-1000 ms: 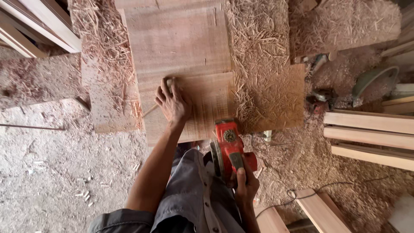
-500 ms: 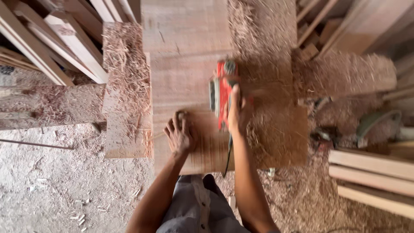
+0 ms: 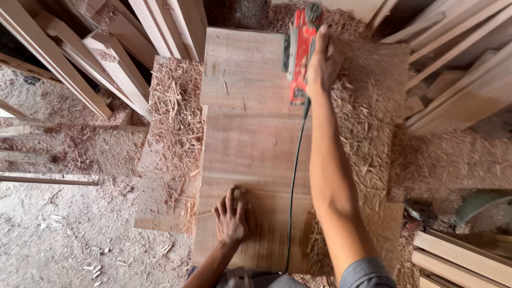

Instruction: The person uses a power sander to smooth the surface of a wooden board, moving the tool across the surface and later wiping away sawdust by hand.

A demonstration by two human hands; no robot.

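A: Since shavings are heaped both sides of that wide board, I'd guess it's mostly planed?

B: Seems so. Right hand is wrapped round the red planer at the far end; left hand lies flat, fingers spread, near edge.

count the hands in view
2. The left hand lies flat on the near end of the wooden board. The right hand grips the red power planer at the far end.
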